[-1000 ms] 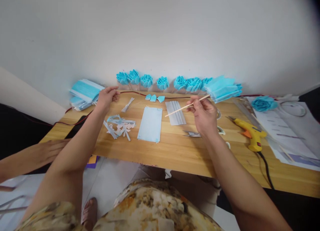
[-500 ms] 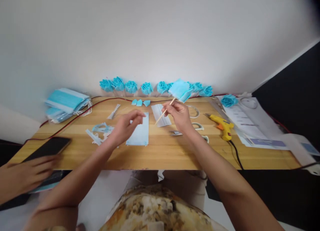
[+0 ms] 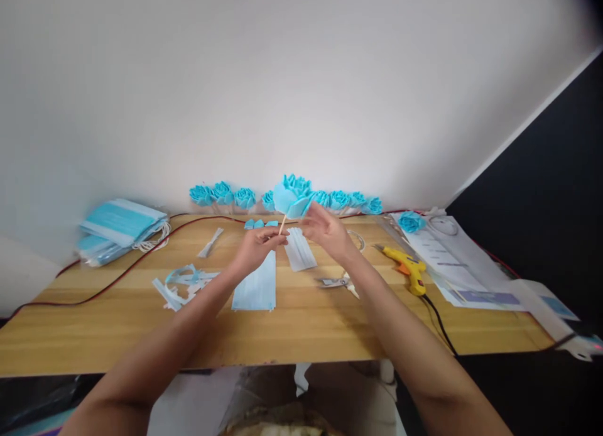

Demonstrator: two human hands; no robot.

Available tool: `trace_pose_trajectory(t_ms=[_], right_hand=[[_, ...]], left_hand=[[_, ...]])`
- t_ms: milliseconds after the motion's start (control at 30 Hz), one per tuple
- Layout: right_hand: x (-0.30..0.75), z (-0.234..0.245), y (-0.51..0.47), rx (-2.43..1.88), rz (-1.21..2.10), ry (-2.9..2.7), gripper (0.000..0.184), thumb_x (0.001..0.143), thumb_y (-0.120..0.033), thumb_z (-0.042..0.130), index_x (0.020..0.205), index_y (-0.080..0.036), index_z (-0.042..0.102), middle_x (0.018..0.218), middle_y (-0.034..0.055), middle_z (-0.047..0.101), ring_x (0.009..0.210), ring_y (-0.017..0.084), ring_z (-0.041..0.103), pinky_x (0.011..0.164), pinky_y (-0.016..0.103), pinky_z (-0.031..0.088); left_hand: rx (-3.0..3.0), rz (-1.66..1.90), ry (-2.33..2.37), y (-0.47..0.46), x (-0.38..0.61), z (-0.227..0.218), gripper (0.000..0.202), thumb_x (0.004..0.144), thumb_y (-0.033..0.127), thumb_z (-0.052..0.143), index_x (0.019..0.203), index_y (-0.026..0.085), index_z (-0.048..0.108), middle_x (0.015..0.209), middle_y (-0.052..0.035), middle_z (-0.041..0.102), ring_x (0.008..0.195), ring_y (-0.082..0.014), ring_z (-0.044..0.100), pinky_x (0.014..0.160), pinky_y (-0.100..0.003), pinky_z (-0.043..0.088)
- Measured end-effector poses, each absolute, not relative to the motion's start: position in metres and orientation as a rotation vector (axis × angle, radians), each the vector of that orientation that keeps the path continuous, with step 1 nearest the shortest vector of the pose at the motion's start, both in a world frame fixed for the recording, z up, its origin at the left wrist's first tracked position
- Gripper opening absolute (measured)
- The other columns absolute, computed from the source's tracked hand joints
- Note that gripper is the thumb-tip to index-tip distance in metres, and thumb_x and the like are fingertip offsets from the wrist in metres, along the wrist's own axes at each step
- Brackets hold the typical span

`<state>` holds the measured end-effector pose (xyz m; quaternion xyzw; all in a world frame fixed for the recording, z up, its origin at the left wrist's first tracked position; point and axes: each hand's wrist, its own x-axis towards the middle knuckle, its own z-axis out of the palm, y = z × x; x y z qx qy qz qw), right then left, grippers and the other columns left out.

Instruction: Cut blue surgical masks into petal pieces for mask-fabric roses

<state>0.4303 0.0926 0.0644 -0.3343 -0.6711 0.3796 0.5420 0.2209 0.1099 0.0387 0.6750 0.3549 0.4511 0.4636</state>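
Note:
A blue paper-like rose point(image 3: 292, 195) on a thin wooden stick point(image 3: 282, 225) is held upright above the middle of the wooden table point(image 3: 301, 323). My left hand point(image 3: 257, 246) pinches the lower end of the stick. My right hand point(image 3: 325, 228) is closed against the flower's right side, fingers on its outer petal. Under the hands lie a flat blue face mask point(image 3: 257, 286) and a pleated white mask piece point(image 3: 299, 250).
A row of blue roses point(image 3: 221, 194) lines the wall. A stack of masks point(image 3: 120, 225) lies far left, cut scraps point(image 3: 181, 280) left of centre. Scissors point(image 3: 335, 283), a yellow glue gun point(image 3: 406, 269) and printed sheets point(image 3: 452, 260) lie to the right. A red cable point(image 3: 141, 254) crosses the table.
My left hand came from the far left to the stick's lower end. My right hand raised the flower upright at the centre. The camera tilted up; the other person's hand and phone left the view.

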Motion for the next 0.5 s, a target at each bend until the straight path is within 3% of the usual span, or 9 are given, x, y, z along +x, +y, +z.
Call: trace_pose_trajectory(t_ms=[100, 200, 367, 500], right_hand=[[0.437, 0.073, 0.093, -0.678, 0.783, -1.712, 0.113, 0.071, -0.071, 0.086, 0.166, -0.036, 0.034, 0.164, 0.0117, 0.050, 0.156, 0.032, 0.042, 0.123, 0.052, 0.041], [0.427, 0.084, 0.086, -0.616, 0.692, -1.860, 0.127, 0.072, -0.070, 0.086, 0.171, -0.039, 0.012, 0.171, 0.0098, 0.040, 0.162, 0.030, 0.031, 0.129, 0.055, 0.032], [0.399, 0.091, 0.077, -0.649, 0.721, -1.884, 0.140, 0.070, -0.076, 0.084, 0.171, -0.037, -0.004, 0.174, 0.0103, 0.033, 0.154, 0.036, 0.044, 0.120, 0.054, 0.046], [0.385, 0.085, 0.082, -0.739, 0.589, -1.819, 0.142, 0.069, -0.077, 0.083, 0.171, -0.038, -0.008, 0.181, 0.0062, 0.008, 0.154, 0.040, 0.042, 0.118, 0.054, 0.048]], left_hand=[[1.679, 1.183, 0.912, 0.115, 0.214, 0.037, 0.026, 0.077, 0.045, 0.076, 0.081, 0.020, 0.080, 0.084, -0.0057, 0.079, 0.075, -0.0198, 0.068, 0.070, -0.030, 0.051], [1.732, 1.235, 0.914, 0.117, 0.208, 0.029, 0.026, 0.078, 0.046, 0.075, 0.075, 0.020, 0.078, 0.078, -0.0044, 0.077, 0.075, -0.0208, 0.067, 0.073, -0.032, 0.051], [1.796, 1.264, 0.862, 0.116, 0.207, 0.020, 0.032, 0.080, 0.048, 0.075, 0.070, 0.018, 0.074, 0.073, -0.0054, 0.075, 0.075, -0.0226, 0.068, 0.075, -0.035, 0.055], [1.775, 1.321, 0.821, 0.109, 0.209, 0.028, 0.035, 0.078, 0.052, 0.082, 0.073, 0.018, 0.074, 0.075, -0.0048, 0.076, 0.077, -0.0227, 0.071, 0.073, -0.033, 0.058]])
